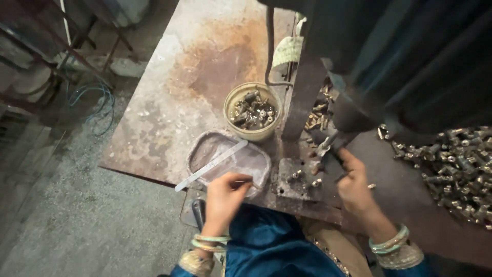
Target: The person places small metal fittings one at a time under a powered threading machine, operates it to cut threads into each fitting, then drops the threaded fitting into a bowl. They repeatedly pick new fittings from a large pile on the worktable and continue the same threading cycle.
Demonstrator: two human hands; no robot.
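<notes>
Blue cloth over the person's lap (pixel 271 246) fills the bottom of the view, with banded wrists rising from it on either side. The left hand (pixel 225 197) has its fingers curled narrow, pinching a thin stick-like piece whose far end rests at the near rim of a shallow, dull grey tray (pixel 205 149); what the piece is cannot be made out. A flat pale strip (pixel 212 165) lies slantwise across that tray, its lower end jutting past the tray's left side. The right hand (pixel 353 187) is partly closed, its fingertips up against a small metal part under the dark press head (pixel 333 141); whether it truly grips the part is not clear, since the fingers hide it. Between the hands sits a stained metal base block (pixel 294 179) with a few small brass fittings on it. Beyond the left hand, just past the tray, a round pale tub (pixel 252 111) holds mixed metal fittings. To the right of the right hand a heap of brass and steel fittings (pixel 456 169) spreads to the frame's edge and is cut off there. The rusty worktop (pixel 205 66) lies bare beyond and to the left of the tub, and its left edge drops off to a grey floor (pixel 61 205) with a coil of blue cable (pixel 97 102). The upper right is taken up by the dark, blurred body of the machine (pixel 410 56), which hides the worktop behind it.
</notes>
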